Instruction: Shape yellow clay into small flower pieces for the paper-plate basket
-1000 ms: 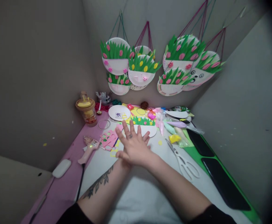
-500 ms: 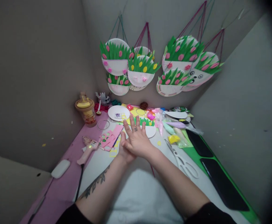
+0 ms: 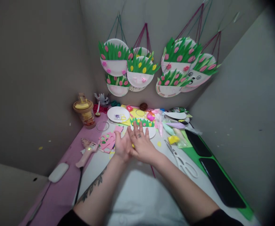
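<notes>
My left hand [image 3: 122, 147] is turned palm up over the table, fingers stretched and thumb out to the side. Across it lies my right hand [image 3: 142, 145], palm down, its fingers extended and slightly apart. A small yellow lump [image 3: 133, 145] peeks out between the two palms; most of it is hidden, and it looks like soft clay. Just beyond the fingertips rests a cut white paper plate [image 3: 149, 132] with green paper grass [image 3: 142, 122] along its straight edge. To the left are pink paper scraps [image 3: 107, 141] with cut-out holes.
White scissors [image 3: 182, 160] lie to the right, near a yellow packet [image 3: 173, 139]. A pink glue gun [image 3: 88, 153] with its cord is at the left. Behind stand a lidded cup [image 3: 85, 116] and a paper plate [image 3: 112, 112]. Decorated plates [image 3: 140, 78] hang on the wall.
My hands have slid apart a little, the right one lower and to the right. The yellow lump now shows between the palms. My view has shifted slightly.
</notes>
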`<state>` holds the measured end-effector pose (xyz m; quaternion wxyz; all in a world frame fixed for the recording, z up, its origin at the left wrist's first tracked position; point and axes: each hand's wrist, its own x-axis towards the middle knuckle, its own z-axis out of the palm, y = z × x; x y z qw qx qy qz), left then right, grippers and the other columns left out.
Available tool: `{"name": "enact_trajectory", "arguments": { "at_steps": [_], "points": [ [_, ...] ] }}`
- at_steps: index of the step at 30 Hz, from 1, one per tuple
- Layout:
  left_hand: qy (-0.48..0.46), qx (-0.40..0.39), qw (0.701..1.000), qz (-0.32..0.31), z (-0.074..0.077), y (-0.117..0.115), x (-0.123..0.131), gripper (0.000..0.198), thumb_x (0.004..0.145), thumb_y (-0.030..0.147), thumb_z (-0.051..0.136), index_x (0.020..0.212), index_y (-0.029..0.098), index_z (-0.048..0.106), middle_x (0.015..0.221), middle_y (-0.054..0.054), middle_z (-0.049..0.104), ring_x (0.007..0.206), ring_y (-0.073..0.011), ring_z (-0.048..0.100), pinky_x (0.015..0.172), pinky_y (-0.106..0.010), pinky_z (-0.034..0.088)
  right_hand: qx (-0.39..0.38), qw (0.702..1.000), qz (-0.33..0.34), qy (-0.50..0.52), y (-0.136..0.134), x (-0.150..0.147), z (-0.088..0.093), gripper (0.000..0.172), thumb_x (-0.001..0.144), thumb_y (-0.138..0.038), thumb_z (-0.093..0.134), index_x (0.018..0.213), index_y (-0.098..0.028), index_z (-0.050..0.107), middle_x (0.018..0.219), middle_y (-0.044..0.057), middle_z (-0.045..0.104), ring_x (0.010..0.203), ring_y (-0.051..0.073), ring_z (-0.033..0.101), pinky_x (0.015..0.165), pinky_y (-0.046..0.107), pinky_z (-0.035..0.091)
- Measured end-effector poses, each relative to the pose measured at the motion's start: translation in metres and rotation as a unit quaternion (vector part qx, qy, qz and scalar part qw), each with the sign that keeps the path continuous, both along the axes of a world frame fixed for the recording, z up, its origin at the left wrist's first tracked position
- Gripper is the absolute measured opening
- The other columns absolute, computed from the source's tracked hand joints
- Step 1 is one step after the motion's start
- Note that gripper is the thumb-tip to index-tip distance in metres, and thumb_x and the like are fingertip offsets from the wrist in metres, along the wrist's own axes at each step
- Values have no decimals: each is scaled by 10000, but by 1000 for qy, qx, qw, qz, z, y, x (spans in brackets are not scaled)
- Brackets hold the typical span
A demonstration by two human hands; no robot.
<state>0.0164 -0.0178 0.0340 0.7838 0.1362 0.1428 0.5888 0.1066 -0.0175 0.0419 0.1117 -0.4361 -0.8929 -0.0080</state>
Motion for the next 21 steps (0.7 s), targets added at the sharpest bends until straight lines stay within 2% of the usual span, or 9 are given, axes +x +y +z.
{"name": "enact_trajectory", "arguments": {
  "at_steps": [2,4,6,8,9,12,16,18,21],
  "points": [
    [2,-5,1000,22,-6,-3,0,774,824,711,175,1462,277,241,1536,-62,252,1411,-290,198,1118,-491,169,-10,999,33,-3,-11,-2,-1,1037,801,-574,549,1428,-236,-205,1513,137,-240,1389,442,-119,1036,697,124],
    [1,-3,996,92,-9,-6,7,664,849,670,164,1455,399,165,1561,35,166,1422,-266,167,1108,-487,202,-3,999,53,6,-18,-10,3,1052,778,-626,541,1433,-256,-193,1519,123,-232,1382,452,-131,1030,711,107],
    [-2,11,988,152,-8,-8,15,603,852,660,137,1430,487,117,1561,106,122,1429,-254,137,1101,-498,213,8,999,27,26,-16,-18,8,975,813,-615,495,1439,-280,-173,1530,94,-214,1386,442,-135,1032,714,96],
    [-4,29,991,130,-4,-7,17,621,844,673,136,1432,473,142,1558,82,161,1428,-262,146,1103,-512,193,13,999,-25,42,-6,-19,12,893,858,-561,457,1444,-284,-158,1537,80,-202,1393,424,-129,1041,704,101],
    [-6,32,996,85,-2,-5,14,656,839,684,134,1443,431,176,1553,43,199,1423,-270,163,1106,-516,178,12,998,-41,44,-3,-17,11,871,873,-536,448,1444,-279,-158,1538,80,-202,1396,419,-126,1042,701,104],
    [-8,9,1000,-13,1,-1,1,781,813,726,128,1460,302,232,1523,-61,286,1413,-278,199,1115,-510,141,-5,999,-15,35,-4,-11,5,909,870,-523,466,1428,-266,-204,1520,102,-243,1393,431,-117,1031,709,124],
    [5,-10,997,81,-5,-4,0,678,831,692,201,1448,412,174,1546,13,230,1428,-270,138,1114,-515,127,-3,998,62,24,-19,-17,5,1003,814,-605,503,1422,-271,-221,1516,101,-248,1375,461,-148,1011,735,106],
    [7,6,992,123,-8,-6,5,624,844,669,185,1433,464,160,1557,63,178,1433,-269,101,1113,-522,121,13,999,30,28,-17,-21,11,948,838,-586,476,1428,-285,-201,1531,82,-214,1382,448,-142,1012,737,88],
    [11,31,997,67,-7,-3,2,698,827,705,161,1438,381,255,1555,15,196,1431,-282,102,1118,-520,104,11,998,-49,27,-8,-20,16,866,882,-522,438,1435,-276,-181,1543,75,-178,1400,417,-108,1032,717,74]
  ]
}}
